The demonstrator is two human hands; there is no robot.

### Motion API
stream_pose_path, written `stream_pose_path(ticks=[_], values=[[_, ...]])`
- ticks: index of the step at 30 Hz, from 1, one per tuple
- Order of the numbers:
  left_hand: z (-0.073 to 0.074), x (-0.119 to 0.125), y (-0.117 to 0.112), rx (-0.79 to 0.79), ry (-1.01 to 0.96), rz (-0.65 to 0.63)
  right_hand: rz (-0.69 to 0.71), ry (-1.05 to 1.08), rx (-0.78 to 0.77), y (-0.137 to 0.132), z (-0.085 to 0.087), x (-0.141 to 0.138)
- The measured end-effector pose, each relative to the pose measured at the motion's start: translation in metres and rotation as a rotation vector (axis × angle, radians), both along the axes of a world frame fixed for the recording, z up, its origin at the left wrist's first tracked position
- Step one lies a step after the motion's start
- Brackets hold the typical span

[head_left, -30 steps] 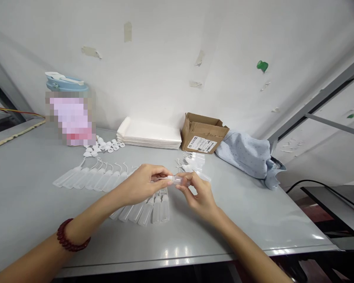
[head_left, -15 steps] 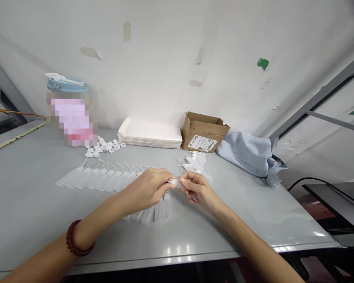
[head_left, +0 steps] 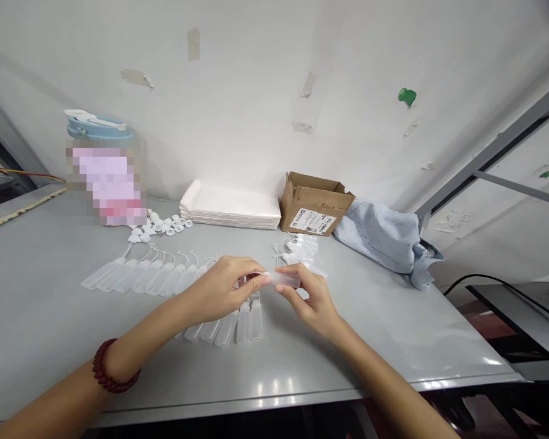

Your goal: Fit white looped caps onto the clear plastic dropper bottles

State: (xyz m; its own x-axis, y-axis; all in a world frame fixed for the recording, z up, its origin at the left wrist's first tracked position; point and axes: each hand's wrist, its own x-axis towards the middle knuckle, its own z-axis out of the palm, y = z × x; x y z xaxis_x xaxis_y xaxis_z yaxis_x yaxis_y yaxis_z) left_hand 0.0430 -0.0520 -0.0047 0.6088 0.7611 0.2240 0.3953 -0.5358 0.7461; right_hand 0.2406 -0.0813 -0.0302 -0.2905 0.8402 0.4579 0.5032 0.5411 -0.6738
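Between my hands is a small translucent plastic bottle (head_left: pixel 285 279), held lying sideways above the table. My left hand (head_left: pixel 231 285) pinches its white cap end between thumb and fingers, which partly hide the cap. My right hand (head_left: pixel 315 300) grips the bottle's body, thumb below and fingers above. Behind my left hand, a row of similar bottles (head_left: pixel 150 276) with white caps and thin white cords lies on the table. Below it, a second group of bottles (head_left: pixel 249 322) is partly covered by my left forearm. More of them (head_left: pixel 305 245) lie in front of the cardboard box.
Loose white caps (head_left: pixel 162 227) are heaped at the back left, beside a blurred pink item (head_left: pixel 107 183) and a blue lid (head_left: pixel 98 128). Along the wall stand a stack of white sheets (head_left: pixel 233 210), a cardboard box (head_left: pixel 313 204) and a light blue cloth (head_left: pixel 379 238).
More of the bottle's body shows now, as my right fingers have shifted and opened along it. My left hand keeps its pinch at the cap end. The view has moved slightly.
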Motion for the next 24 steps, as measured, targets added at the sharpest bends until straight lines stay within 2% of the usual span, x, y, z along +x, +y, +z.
stream_pose_path(ticks=[4, 7, 12, 15, 17, 19, 22, 24], values=[[-0.001, 0.004, -0.002, -0.061, -0.041, -0.006, 0.008, 0.085, -0.171, 0.0, 0.006, 0.001], [-0.003, 0.007, -0.003, -0.028, -0.04, 0.006, 0.025, 0.197, -0.302, 0.002, 0.008, 0.002], [-0.017, 0.01, -0.005, 0.242, -0.001, 0.023, 0.124, 0.419, -0.576, 0.008, 0.007, 0.002], [-0.023, 0.011, -0.003, 0.368, 0.004, 0.01, 0.18, 0.446, -0.685, 0.014, 0.009, 0.008], [-0.023, 0.011, 0.0, 0.374, 0.015, 0.008, 0.151, 0.441, -0.646, 0.019, 0.01, 0.017], [-0.019, 0.005, 0.006, 0.33, 0.02, 0.056, 0.026, 0.45, -0.513, 0.027, 0.01, 0.029], [-0.011, -0.015, 0.023, 0.251, 0.055, 0.285, -0.274, 0.354, -0.219, 0.042, 0.004, 0.049], [-0.007, -0.037, 0.038, 0.249, 0.151, 0.464, -0.395, 0.188, -0.07, 0.053, -0.005, 0.059]])
